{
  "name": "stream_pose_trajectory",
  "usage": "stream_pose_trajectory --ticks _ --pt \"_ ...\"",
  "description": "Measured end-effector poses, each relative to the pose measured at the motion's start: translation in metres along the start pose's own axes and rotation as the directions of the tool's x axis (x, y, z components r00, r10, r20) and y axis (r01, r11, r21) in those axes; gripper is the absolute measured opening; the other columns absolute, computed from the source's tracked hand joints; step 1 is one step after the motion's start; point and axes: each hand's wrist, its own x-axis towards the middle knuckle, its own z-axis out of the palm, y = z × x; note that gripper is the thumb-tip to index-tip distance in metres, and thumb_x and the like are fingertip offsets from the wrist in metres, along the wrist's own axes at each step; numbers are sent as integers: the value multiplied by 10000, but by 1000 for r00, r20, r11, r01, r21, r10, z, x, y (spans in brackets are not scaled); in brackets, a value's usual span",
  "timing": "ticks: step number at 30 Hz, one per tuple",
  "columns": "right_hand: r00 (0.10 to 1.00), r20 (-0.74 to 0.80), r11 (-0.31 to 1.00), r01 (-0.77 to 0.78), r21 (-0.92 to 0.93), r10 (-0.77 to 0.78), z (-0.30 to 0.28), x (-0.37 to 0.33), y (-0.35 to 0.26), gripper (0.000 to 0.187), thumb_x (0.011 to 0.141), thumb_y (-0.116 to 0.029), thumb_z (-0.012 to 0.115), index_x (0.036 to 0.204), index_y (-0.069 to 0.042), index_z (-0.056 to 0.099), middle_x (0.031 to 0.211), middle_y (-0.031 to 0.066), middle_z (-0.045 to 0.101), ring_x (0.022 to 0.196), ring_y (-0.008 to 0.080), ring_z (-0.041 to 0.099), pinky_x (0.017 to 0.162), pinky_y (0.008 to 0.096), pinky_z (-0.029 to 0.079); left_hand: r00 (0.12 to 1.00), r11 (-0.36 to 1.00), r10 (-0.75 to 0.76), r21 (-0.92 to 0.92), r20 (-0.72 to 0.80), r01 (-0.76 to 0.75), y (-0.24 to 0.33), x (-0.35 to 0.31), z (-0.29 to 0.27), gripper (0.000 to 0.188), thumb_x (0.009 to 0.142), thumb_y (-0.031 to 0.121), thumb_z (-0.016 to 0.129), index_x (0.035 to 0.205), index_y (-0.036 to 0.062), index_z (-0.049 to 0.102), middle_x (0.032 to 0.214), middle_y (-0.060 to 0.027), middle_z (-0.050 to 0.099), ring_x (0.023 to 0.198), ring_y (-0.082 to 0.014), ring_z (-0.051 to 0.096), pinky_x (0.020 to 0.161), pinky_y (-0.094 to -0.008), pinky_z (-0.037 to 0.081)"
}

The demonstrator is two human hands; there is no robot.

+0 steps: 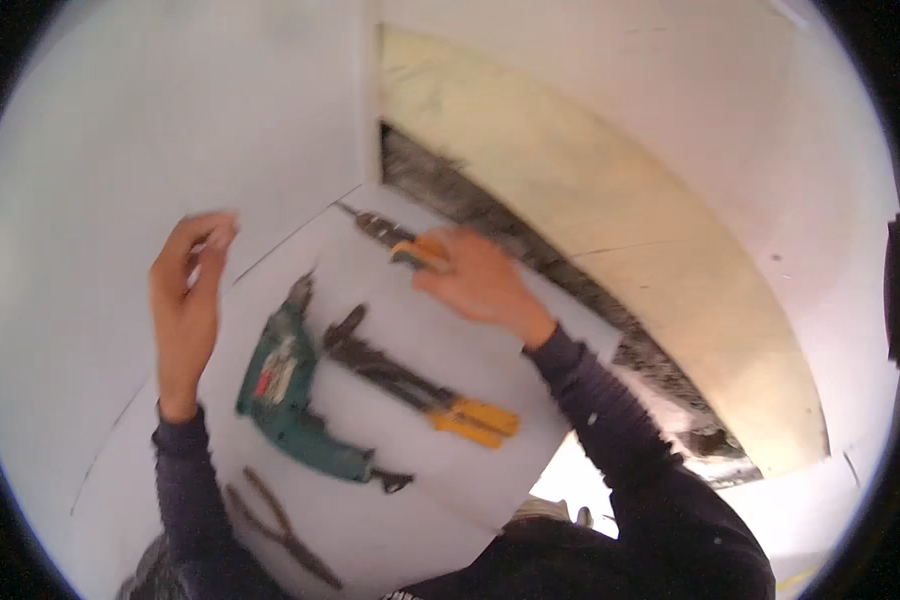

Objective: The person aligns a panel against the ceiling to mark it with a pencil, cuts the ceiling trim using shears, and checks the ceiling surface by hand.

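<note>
My right hand (480, 280) is closed around the orange and green handles of a plier-like hand tool (378, 230), near the far edge of the white surface. The tool's dark metal head points to the far left; blur hides its exact kind. My left hand (185, 305) is raised at the left with its fingers curled and its thumb bent toward them. Whatever lies between those fingertips is too blurred to make out. Between my arms lie a green power drill (282, 395) and a long dark tool (395, 378) with yellow grips. Rusty pliers (282, 530) lie by my left forearm, handles apart.
The tools rest on a white surface (460, 480). A white upright panel (220, 90) borders it at the far left. Beyond its right edge runs a dark rough strip (530, 230), then a pale yellow curved board (610, 210). A bright patch (575, 480) shows near my body.
</note>
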Motion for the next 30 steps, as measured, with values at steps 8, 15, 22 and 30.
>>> stream_pose_trajectory --ticks 8,15,22,30 --pt "980 -197 534 154 831 25 -54 -126 -8 767 953 -102 655 1655 -29 356 1347 102 554 1236 212 557 1127 408 453 925 937 350 -74 149 -343 70 10 41 177 1085 94 620 1175 -22 719 1094 -136 723 991 -235 666 940 -347 518" --pt "820 -545 711 278 646 174 -113 -139 -13 720 977 -122 596 1639 13 348 1270 111 590 1112 201 642 974 408 545 732 729 671 -280 116 -624 155 68 126 324 1050 99 639 1357 23 709 1293 -183 694 1145 -317 686 1029 -394 516" --pt "657 -713 870 177 461 244 -169 -135 -18 598 1076 -236 639 1591 9 459 1258 74 602 1076 171 636 923 351 522 488 477 863 -110 -132 -872 226 146 220 485 1049 136 660 1525 64 607 1515 -133 610 1361 -364 611 1157 -442 498" --pt "643 -710 912 45 408 286 -185 -118 -19 474 1085 -253 633 1465 2 511 997 38 567 896 133 529 802 326 474 449 483 840 42 -303 -875 260 169 278 632 982 158 738 1586 115 559 1574 -105 552 1393 -364 543 1189 -482 483"
